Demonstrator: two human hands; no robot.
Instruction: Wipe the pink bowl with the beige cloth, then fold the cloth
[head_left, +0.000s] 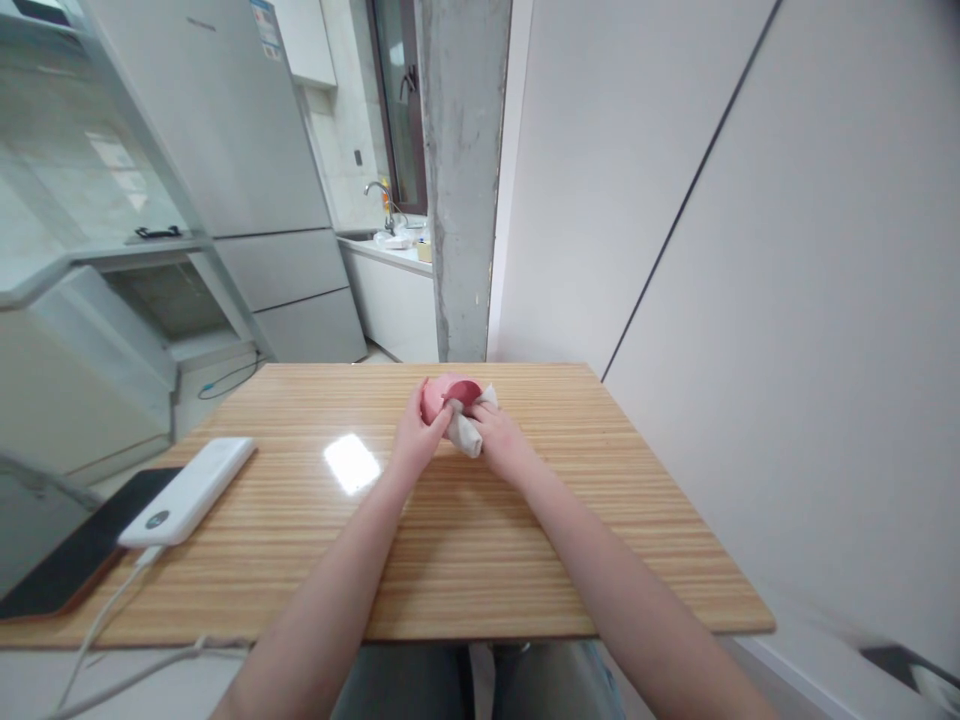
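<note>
My left hand [415, 432] grips a small pink rounded object [442, 393], holding it just above the far middle of the wooden table [465, 540]. My right hand [501, 437] holds a crumpled white cloth [466, 430] pressed against the pink object's right side. A darker red patch shows on the object where the cloth meets it. Both hands touch each other around the object. What the object is I cannot tell.
A white power bank [189, 490] with a white cable [105, 615] lies at the table's left, next to a black phone [82, 550]. A white wall [750, 250] runs along the right. A concrete pillar [463, 180], a fridge [247, 170] and a kitchen counter with a sink stand beyond.
</note>
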